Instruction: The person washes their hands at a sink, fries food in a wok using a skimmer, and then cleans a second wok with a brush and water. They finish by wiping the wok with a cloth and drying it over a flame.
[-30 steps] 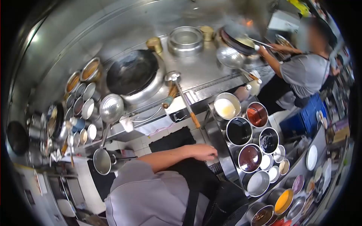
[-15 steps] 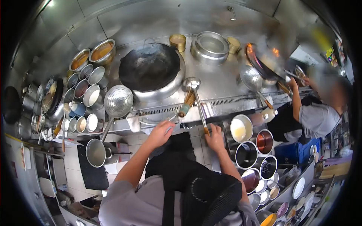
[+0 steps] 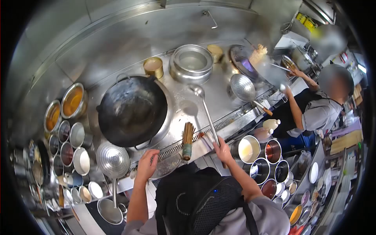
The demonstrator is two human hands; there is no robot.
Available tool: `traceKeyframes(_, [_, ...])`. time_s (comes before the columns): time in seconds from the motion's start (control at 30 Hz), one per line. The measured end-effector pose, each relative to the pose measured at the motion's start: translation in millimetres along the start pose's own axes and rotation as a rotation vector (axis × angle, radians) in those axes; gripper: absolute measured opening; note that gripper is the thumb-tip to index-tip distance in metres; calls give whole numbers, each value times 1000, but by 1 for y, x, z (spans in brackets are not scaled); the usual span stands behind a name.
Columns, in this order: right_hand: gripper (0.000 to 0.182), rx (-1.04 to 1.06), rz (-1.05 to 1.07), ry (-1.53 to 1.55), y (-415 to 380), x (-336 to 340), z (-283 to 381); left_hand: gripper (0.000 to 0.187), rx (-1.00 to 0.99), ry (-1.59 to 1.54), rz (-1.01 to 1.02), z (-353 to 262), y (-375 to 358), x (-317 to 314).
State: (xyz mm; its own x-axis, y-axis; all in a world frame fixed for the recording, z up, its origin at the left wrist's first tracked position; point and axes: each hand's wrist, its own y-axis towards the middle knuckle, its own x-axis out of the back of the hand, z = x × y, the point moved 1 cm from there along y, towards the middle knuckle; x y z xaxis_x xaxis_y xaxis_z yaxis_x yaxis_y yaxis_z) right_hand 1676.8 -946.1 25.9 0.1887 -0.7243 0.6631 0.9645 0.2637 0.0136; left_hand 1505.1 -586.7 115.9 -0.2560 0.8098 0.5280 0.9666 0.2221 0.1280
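Observation:
My right hand [image 3: 222, 152] is wrapped round the handle of a long metal ladle [image 3: 207, 113], whose bowl is over the steel stove top. At the stove's front edge my left hand [image 3: 147, 163] has its fingers apart, just below the near handle of a large black wok [image 3: 133, 109] on the burner. Between my hands a bamboo wok brush [image 3: 188, 141] with a greenish bound handle lies at the front edge. To the left of my left hand rests a perforated skimmer [image 3: 113, 159], its handle pointing toward me.
A metal pot [image 3: 191, 64] and a tin can [image 3: 153, 67] stand behind. Sauce pots [image 3: 249, 149] crowd the right, seasoning containers [image 3: 81, 161] the left. At the right a person [image 3: 319, 105] works at another wok [image 3: 244, 62] with food in the air; a second skimmer [image 3: 242, 88] lies nearby.
The view has turned. My left hand has come closer to the wok's near handle. The ladle's bowl has moved off the brush. At the other wok, flames have died down and food has risen.

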Motion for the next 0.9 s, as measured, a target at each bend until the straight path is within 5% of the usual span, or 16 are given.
traceKeyframes(0.27, [43,-77,-29,22,258,6,32,18,-104,51,-47,-44,63,-32])
traceKeyframes(0.37, [43,-3,-108,-184,340,-5,32,18,-87,88,-89,-45,62,-41])
traceKeyframes(0.43, [41,-235,148,-73,369,-3,45,18,20,82,-105,-46,60,-42])
traceKeyframes(0.5, [31,-158,260,-35,384,5,51,18,29,120,-133,-46,61,-37])
traceKeyframes(0.57, [24,-508,432,827,388,14,62,18,61,136,-193,-39,67,-29])
traceKeyframes(0.6, [29,-551,449,978,386,21,62,17,14,118,-244,-34,73,-24])
traceKeyframes(0.67, [27,-549,676,1194,373,40,53,16,29,90,-325,-33,88,-11])
traceKeyframes(0.77, [24,-814,631,1436,331,77,75,14,90,4,-419,1,116,3])
traceKeyframes(0.9, [29,-729,770,1528,275,115,102,19,213,-21,-449,77,166,6])
